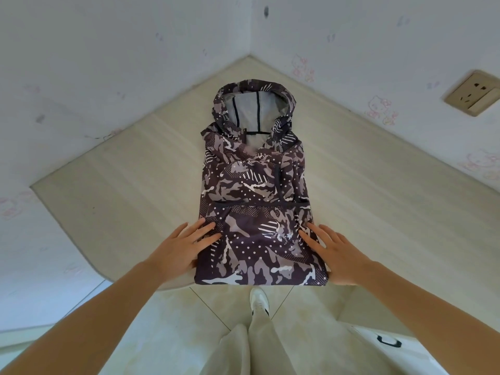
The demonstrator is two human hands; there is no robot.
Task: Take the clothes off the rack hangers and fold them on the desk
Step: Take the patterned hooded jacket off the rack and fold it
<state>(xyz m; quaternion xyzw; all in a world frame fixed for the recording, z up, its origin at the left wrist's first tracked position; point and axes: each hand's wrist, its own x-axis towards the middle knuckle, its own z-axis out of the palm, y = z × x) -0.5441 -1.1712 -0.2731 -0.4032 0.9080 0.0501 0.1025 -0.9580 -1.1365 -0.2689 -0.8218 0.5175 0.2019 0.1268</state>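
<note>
The left hand (181, 247) lies flat and open, fingers spread, its fingertips resting on the left edge of the jacket (257, 212); it grips nothing. The right hand (331, 253) mirrors it on the right edge, palm down, fingers splayed, also holding nothing. Between them the jacket, a hooded camouflage one, lies lengthwise on the tabletop (365, 190), hem at the near edge, hood (255, 104) pointing toward the corner of the walls. Its sides look already turned in, so the body forms a narrow rectangle with the hood left out flat.

This seems to be the folding step, mid-way: the side folds are being pressed smooth. The next move likely calls for closing both hands on the near corners at the hem and carrying them toward the hood, keeping the edges even so the slick fabric does not slide open. No rack or hangers show here.
</note>
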